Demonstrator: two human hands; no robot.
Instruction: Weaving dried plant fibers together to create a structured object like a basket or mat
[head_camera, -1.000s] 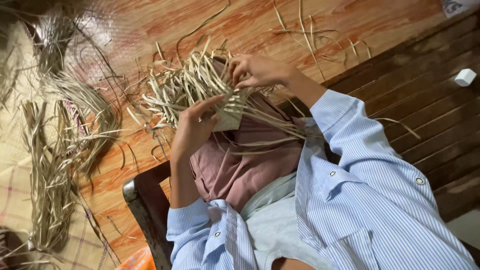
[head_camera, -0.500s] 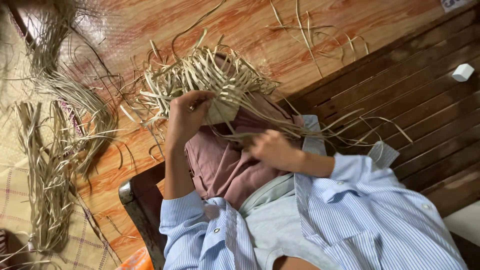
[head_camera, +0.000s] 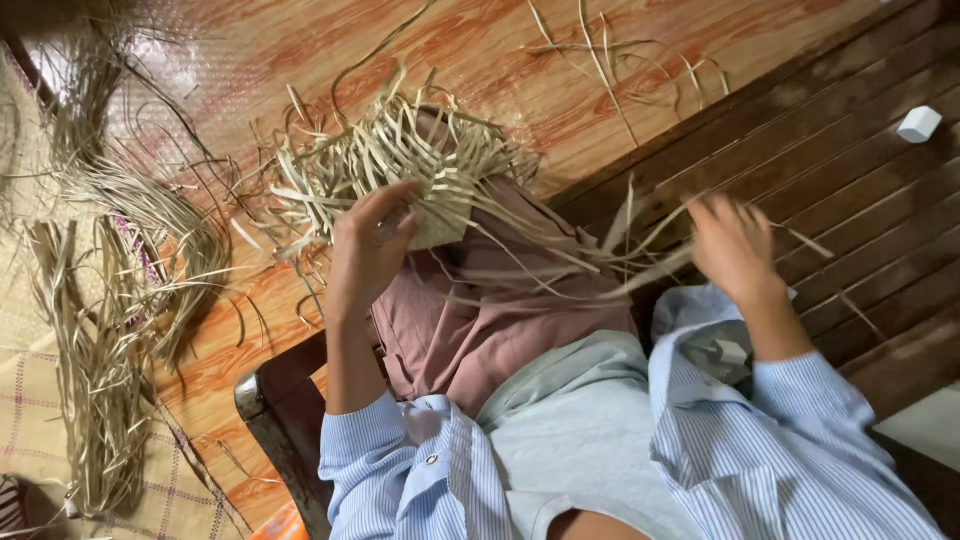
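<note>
1. Head view: left hand (head_camera: 368, 243) clamps the half-woven straw piece (head_camera: 400, 165) over the lap, fingers pressed on its edge.
2. Right hand (head_camera: 733, 243) pinches loose straw strips (head_camera: 640, 262), drawn out sideways.
3. I'd keep that strand taut and flat, anchor hand steady.

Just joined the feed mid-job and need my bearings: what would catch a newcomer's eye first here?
First, the tangle of pale straw strips fanning out at upper centre, steadied by the left hand over the pink-clad lap. Next, the right hand out to the right, drawing long strips sideways over the dark slatted bench. Loose straw bundles lie on the floor at left.
</note>
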